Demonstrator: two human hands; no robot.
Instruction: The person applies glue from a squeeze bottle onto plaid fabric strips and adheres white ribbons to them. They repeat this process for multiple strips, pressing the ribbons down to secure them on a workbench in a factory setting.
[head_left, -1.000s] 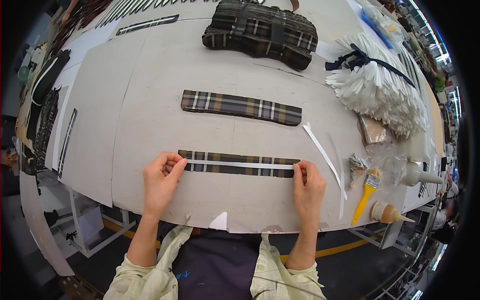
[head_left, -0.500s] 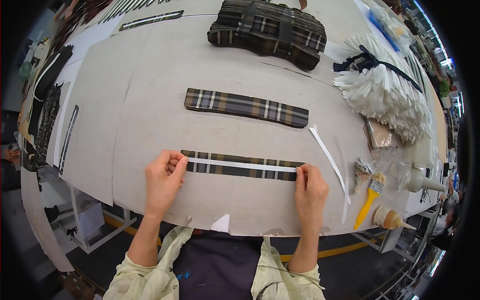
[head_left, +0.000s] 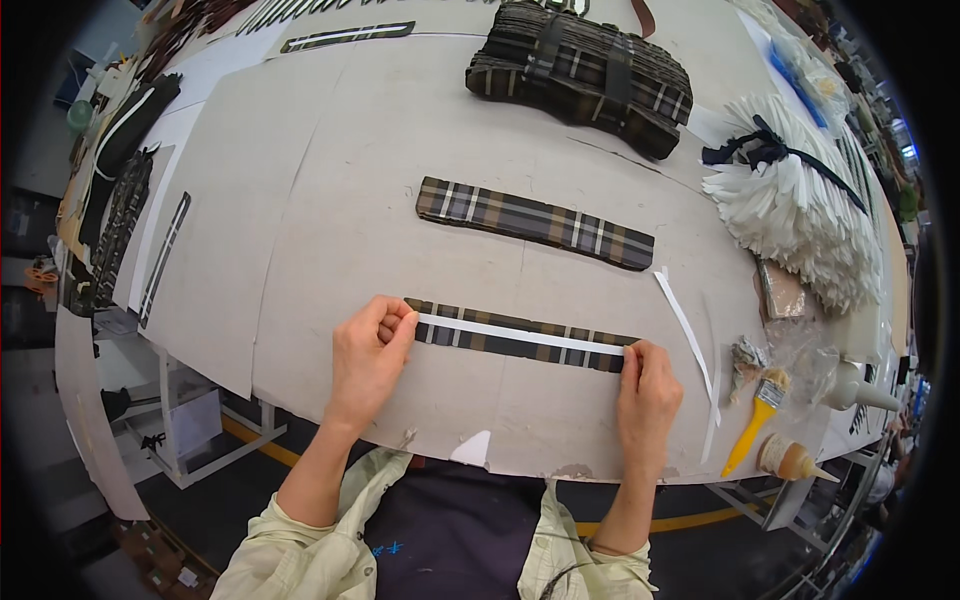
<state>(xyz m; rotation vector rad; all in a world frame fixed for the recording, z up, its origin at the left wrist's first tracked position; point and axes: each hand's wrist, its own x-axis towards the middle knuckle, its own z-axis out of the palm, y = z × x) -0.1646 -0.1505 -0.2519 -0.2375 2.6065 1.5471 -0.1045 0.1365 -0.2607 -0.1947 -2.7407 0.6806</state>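
Note:
A dark plaid fabric strip [head_left: 500, 347] lies flat near the table's front edge, with a narrow white strip [head_left: 530, 336] running along its length. My left hand [head_left: 368, 355] pinches the left end, thumb against the fingers. At the right end, my right hand [head_left: 648, 395] presses thumb and fingertips together on the white strip where it lies over the plaid. Beyond them rests a flat stack of plaid strips [head_left: 535, 222], untouched. Loose white strips [head_left: 686, 318] lie to the right of my right hand.
A tied bundle of plaid pieces [head_left: 580, 75] sits at the back, and a tied bunch of white strips [head_left: 790, 215] at the right. Nearer are a yellow-handled brush [head_left: 752, 427], a nozzle bottle [head_left: 785, 456] and crumpled plastic [head_left: 805, 355]. Thin plaid strips [head_left: 165, 260] lie at left.
The whole view has shifted, so the table and everything on it appear farther right and slightly tilted. Both hands keep their pinch at the strip's ends.

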